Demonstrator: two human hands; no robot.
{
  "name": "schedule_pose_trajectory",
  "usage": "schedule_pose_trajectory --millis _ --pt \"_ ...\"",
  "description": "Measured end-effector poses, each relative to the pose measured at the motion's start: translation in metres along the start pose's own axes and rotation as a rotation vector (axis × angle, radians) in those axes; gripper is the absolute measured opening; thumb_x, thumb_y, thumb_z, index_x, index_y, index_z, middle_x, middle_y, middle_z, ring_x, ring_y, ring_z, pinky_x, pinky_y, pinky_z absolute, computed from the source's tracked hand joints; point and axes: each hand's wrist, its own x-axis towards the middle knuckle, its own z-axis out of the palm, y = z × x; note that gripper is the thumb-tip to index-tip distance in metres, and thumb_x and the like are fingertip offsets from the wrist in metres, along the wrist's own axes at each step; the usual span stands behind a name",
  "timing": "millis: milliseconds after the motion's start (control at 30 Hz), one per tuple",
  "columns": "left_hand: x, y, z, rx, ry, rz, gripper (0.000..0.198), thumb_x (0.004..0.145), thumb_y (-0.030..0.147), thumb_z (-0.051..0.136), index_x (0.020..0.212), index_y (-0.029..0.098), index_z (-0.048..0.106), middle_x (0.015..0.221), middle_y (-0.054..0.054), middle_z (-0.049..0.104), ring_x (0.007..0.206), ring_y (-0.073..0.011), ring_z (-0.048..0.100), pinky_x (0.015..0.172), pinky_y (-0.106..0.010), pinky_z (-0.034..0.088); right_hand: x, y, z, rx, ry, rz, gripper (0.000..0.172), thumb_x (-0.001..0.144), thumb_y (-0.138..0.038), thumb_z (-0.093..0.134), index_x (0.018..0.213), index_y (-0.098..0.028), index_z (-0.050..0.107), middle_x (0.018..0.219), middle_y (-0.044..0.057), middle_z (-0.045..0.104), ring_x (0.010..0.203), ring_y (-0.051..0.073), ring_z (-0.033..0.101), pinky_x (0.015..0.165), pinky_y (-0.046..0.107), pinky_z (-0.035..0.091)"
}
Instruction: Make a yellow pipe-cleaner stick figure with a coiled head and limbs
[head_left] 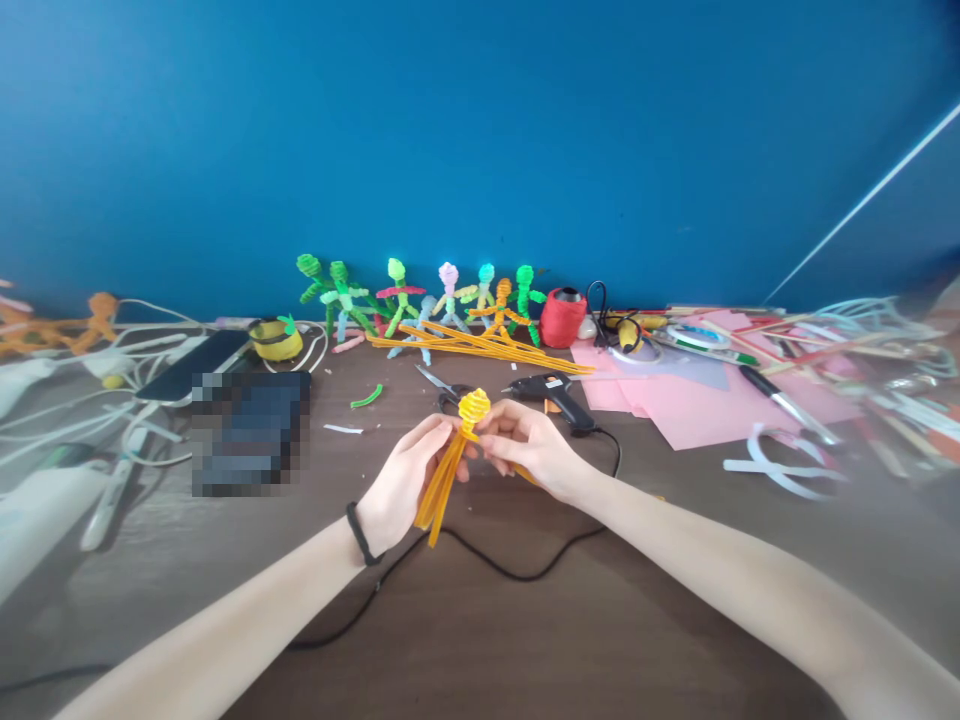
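Head view: yellow bundle [451, 463] over brown table [540, 640], blue wall [480, 130] behind.

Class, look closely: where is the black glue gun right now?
In the head view, the glue gun lies on the table right of centre, just beyond the right hand, between the scissors and the pink paper.

This is a place for making crafts. A brown bench [480, 640] stands by a blue wall [480, 130]. Little fuzzy dolls [502, 308] stand in a row at the far side. Near them are scissors [436, 381] and a black glue gun [555, 393]. Pink paper [686, 425] lies on the right. I can't tell if it's a home or a workshop.
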Motion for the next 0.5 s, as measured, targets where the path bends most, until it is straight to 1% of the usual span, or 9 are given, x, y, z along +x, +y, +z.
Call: schedule_pose_trajectory --millis 133,267,500 --pt "0.0001 0.0013 0.0017 0.038 0.047 0.025 0.017 0.075 0.032 0.053 0.08 0.016 0.053 0.073 0.0 0.059 0.063 -0.0111 0.057 0.061 -0.024 0.046 -0.0009 -0.0015 0.0024 -0.027 0.014 0.012 0.02 0.069 -0.023 0.064 0.081 -0.016 0.051 0.064 -0.003 0.055 0.041 0.004 0.046 0.037 0.016 0.033" --pt "0.0007 0.0038 0.0039 0.079 0.065 0.004 0.019 0.069 0.03 0.06 0.08 0.015 0.054 0.075 0.0 0.058 0.066 -0.011 0.057 0.063 -0.024 0.048 -0.0018 -0.0038 0.0043 -0.071 0.01 0.014 0.02 0.069 -0.024 0.064 0.082 -0.016 0.05 0.062 -0.004 0.055 0.041 0.004 0.046 0.037 0.016 0.035" --pt "0.0008 0.0051 0.0018 -0.054 0.052 -0.069 0.012 0.069 0.024 0.061 0.074 0.014 0.055 0.069 0.0 0.058 0.058 -0.0084 0.056 0.056 -0.019 0.047 -0.0009 -0.0037 0.0032 -0.099 0.006 0.016 0.022 0.068 -0.024 0.064 0.081 -0.016 0.047 0.062 -0.004 0.054 0.04 0.004 0.046 0.036 0.017 0.034"
